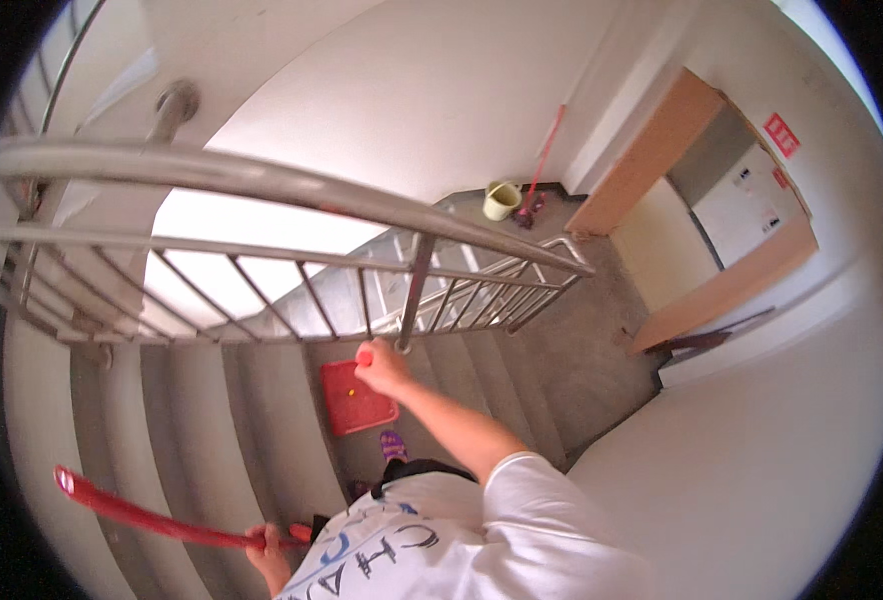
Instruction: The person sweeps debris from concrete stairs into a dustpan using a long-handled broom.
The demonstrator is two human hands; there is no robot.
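My right hand (384,369) is closed around a red handle (364,358), whose round end points up at me. Below that hand a red dustpan (359,409) rests on a grey stair tread, and a small yellow spot shows on it. Low on the left, my left hand (265,551) grips a long red pole (164,527) that slants out to the left; its other end is hidden beside my body. A purple sandal (393,445) is on my foot, close to the dustpan.
Concrete steps (186,420) run on both sides of me. A metal stair railing (321,191) stands ahead. On the lower landing (561,330) are a pale bucket (501,201), a red-handled mop (539,169) and a wood-framed doorway (648,157). A red sign (782,135) bears writing.
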